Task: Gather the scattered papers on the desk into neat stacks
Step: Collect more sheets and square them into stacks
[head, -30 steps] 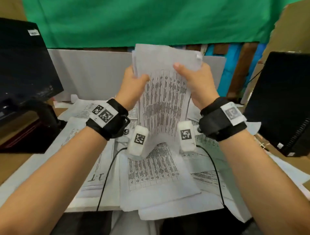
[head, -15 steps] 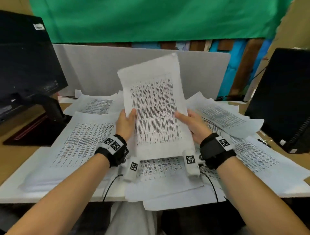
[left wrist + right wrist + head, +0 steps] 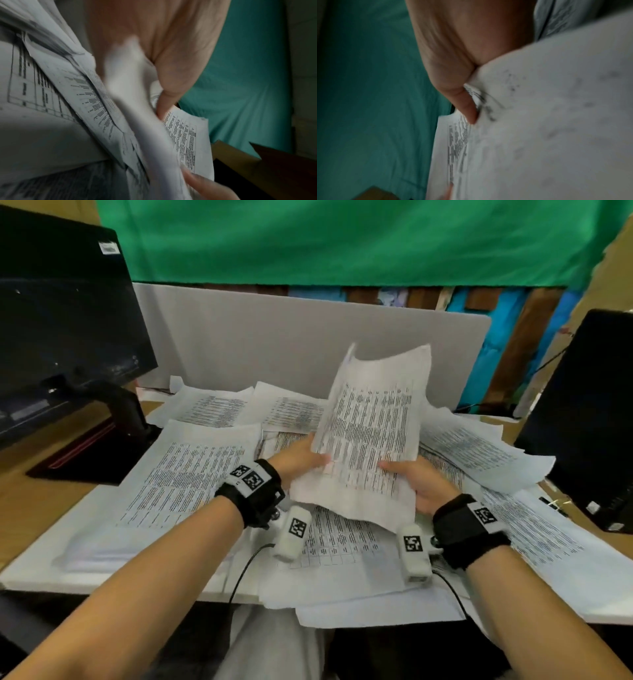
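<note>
A bundle of printed sheets stands tilted above the desk, its top leaning to the right. My left hand grips its lower left edge and my right hand grips its lower right edge. In the left wrist view the held bundle shows with my thumb on it. In the right wrist view my thumb presses the same bundle. Loose printed papers cover the white desk below and around the hands, some overhanging the front edge.
A black monitor on a stand sits at the left, another dark monitor at the right. A grey partition runs behind the papers, with green cloth above it. Black cables run from the wrist cameras.
The bundle came down from chest height to just above the desk and tilted to the right. Both hands kept their grip and slid toward its lower edge.
</note>
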`<state>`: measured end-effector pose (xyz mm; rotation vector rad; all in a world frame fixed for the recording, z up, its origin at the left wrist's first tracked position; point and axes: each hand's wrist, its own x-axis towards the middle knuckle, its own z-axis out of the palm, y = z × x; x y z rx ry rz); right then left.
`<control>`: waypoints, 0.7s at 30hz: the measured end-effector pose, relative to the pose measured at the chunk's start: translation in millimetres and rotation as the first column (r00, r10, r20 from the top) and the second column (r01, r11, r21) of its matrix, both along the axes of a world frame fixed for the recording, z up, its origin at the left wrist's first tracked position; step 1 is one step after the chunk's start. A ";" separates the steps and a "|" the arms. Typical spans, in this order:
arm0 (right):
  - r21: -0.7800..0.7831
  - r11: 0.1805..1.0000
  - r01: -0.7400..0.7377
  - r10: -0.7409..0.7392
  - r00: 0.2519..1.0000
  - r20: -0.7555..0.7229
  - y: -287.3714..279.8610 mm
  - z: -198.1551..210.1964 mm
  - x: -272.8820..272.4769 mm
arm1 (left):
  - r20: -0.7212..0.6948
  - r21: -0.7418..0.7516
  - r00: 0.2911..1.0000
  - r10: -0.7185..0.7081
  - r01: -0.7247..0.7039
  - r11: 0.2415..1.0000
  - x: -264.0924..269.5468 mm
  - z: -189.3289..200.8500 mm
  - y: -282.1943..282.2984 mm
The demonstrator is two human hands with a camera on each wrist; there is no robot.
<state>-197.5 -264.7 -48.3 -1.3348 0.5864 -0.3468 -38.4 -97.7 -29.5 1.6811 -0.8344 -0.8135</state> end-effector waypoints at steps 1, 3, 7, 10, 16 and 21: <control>0.039 0.999 -0.005 0.004 0.999 0.032 -0.4 2.0 -0.9 | 0.026 -0.032 0.998 0.056 -0.056 0.998 3.5 1.0 2.5; 0.026 0.999 -0.030 0.031 0.999 -0.010 -2.0 9.3 -6.5 | 0.036 -0.122 0.978 0.207 -0.201 0.972 15.6 3.5 16.2; -0.250 0.958 -0.142 -0.003 0.865 -0.501 3.2 -2.5 -7.5 | -0.240 -0.211 0.916 0.322 -0.373 0.904 47.0 -8.4 49.4; -0.303 0.895 -0.328 0.091 0.799 -0.595 18.7 -26.7 2.9 | -0.291 -0.273 0.908 0.301 -0.380 0.884 53.0 -20.3 57.8; -0.630 0.693 -0.352 -0.099 0.819 -0.566 12.6 8.5 -11.7 | -0.425 -0.276 0.894 0.144 -0.280 0.920 36.3 -22.4 40.6; -0.915 0.396 -0.075 -0.585 0.747 -0.315 -29.1 95.5 -78.0 | -0.391 -0.123 0.914 0.106 -0.166 0.978 14.7 -25.7 17.8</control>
